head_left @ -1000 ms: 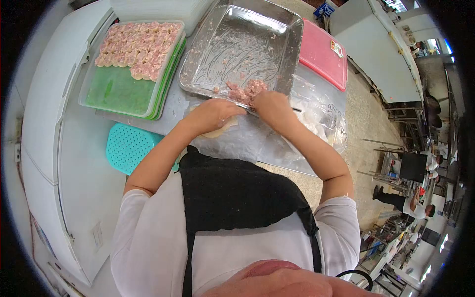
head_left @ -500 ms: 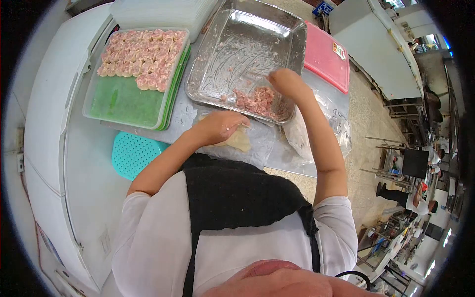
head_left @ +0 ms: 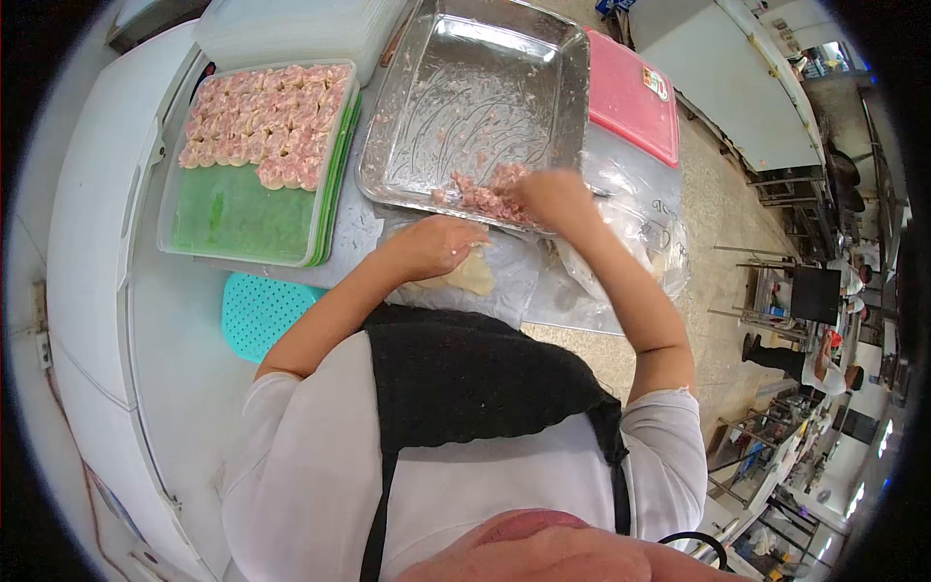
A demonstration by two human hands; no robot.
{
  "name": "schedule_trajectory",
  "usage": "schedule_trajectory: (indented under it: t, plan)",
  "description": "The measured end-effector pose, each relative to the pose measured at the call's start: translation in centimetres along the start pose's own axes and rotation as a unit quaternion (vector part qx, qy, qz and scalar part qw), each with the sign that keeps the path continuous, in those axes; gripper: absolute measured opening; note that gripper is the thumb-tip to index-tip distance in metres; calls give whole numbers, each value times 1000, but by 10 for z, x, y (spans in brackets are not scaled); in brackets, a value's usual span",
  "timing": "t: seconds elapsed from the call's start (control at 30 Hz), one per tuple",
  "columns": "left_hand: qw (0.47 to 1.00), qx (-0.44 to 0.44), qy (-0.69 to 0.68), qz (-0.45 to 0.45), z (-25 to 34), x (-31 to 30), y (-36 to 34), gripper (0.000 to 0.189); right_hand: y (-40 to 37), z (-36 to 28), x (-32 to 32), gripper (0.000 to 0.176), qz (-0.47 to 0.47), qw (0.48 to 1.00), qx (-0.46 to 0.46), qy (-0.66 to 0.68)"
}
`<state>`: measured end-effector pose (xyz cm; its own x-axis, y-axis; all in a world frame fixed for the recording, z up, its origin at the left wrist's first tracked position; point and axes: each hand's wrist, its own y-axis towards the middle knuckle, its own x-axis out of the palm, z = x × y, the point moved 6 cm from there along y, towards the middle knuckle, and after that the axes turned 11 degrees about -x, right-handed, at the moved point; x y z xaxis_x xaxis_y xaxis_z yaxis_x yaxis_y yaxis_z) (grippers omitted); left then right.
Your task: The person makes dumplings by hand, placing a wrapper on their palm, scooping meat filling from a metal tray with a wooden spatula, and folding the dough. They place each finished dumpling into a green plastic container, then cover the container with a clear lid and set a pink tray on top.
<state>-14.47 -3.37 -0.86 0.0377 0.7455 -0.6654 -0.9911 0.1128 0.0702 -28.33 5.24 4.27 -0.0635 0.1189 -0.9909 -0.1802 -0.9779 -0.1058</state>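
My left hand [head_left: 434, 247] is curled just in front of the metal pan, with a pale edge of a thin dough wrapper showing at its fingertips. Beneath it lie more pale dough wrappers [head_left: 473, 274] on a plastic sheet. My right hand [head_left: 555, 201] is closed over the near right corner of the deep metal pan [head_left: 456, 121], at the pink minced meat [head_left: 485, 197]. Motion blurs its fingers and hides whatever they grip. Smears of meat streak the pan's bottom.
Left of the pan, a green-based tray [head_left: 242, 218] holds rows of filled dumplings [head_left: 267, 112]. A red lid [head_left: 635, 97] and a clear plastic bag [head_left: 630, 238] are to the right. A turquoise perforated basket [head_left: 262, 315] sits below the table edge. Another person [head_left: 819, 369] stands farther off.
My right hand has moved down from above the pan onto the minced meat. My left hand stays almost where it was. The view has shifted slightly.
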Motion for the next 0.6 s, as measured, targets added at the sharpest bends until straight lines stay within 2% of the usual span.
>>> schedule_trajectory:
  t: [0.1, 0.17, 0.2, 0.23, 0.3, 0.33, 0.37, 0.43, 0.47, 0.6]
  plan:
    - [1000, 12, -7, 2, 11, -8, 3, 26, -12, -36, 8, 16, 45, 998, -15, 30]
    - [1000, 11, -2, 1, 1, -1, 2, 29, -19, -23, 16, 21, -36, 993, 47, 102]
    - [1000, 11, 4, -3, -2, 3, 0, 33, -21, -15, 9, 29, -34, 975, 105, 194]
    - [1000, 10, 4, -1, 0, 1, -1, 33, -22, -7, 12, 29, -34, 975, 102, 193]
    - [999, 25, 9, 23, 6, -3, -3, 32, -15, 4, 23, 36, -46, 928, 43, 367]
    - [999, 23, 8, 25, 5, -2, -2, 32, -9, 7, 18, 31, -21, 956, 3, 293]
    - [998, 44, 15, 49, 7, -3, -2, 28, -5, 11, 20, 31, -21, 955, 1, 294]
    - [995, 67, 22, 71, 10, -5, -1, 25, 1, 18, 1, 23, -24, 991, 66, 111]
    - [996, 53, 17, 64, 9, -4, 0, 25, 3, 18, 6, 17, -55, 997, 46, 11]
    - [999, 19, -5, 42, 2, -2, 3, 31, -12, -21, 2, 17, -41, 999, -5, -1]
